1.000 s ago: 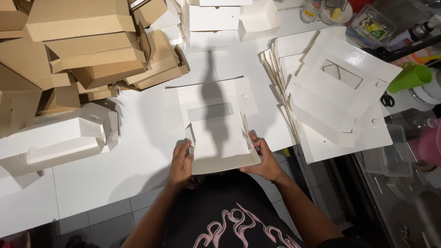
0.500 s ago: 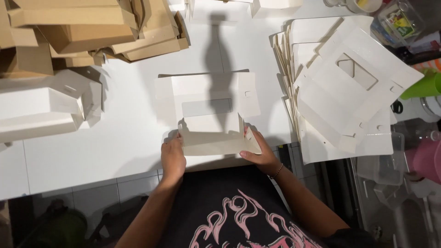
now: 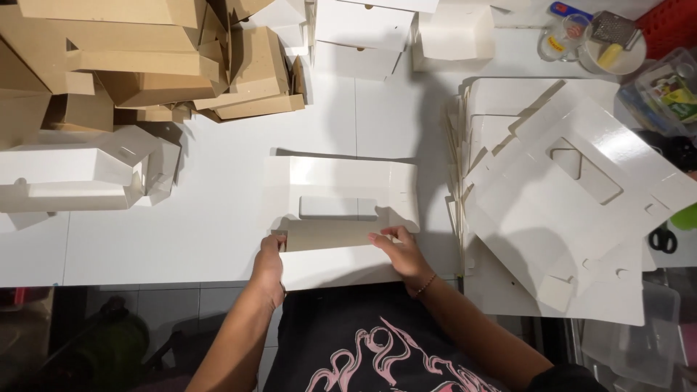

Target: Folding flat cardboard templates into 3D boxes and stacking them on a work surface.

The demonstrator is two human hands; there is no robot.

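A flat white cardboard box blank [image 3: 341, 181] with a window cut-out lies on the white table [image 3: 181, 232] in front of me. Its near flap [image 3: 330, 234] is folded up, showing the brown-grey inner side. My left hand [image 3: 270, 265] grips the flap's left end. My right hand [image 3: 399, 254] holds its right end, fingers curled over the top edge. Both hands are at the table's near edge.
A fanned stack of flat white blanks [image 3: 566, 210] lies to the right. Folded white boxes [image 3: 80, 174] sit left, brown cardboard boxes [image 3: 145, 58] at the back left, more white boxes [image 3: 370, 33] at the back. Small containers and black scissors [image 3: 662, 238] are at the right.
The near part of the blank, raised and bent between my hands before, now lies lower with one flap folded up along the crease. My hands stay at its two ends.
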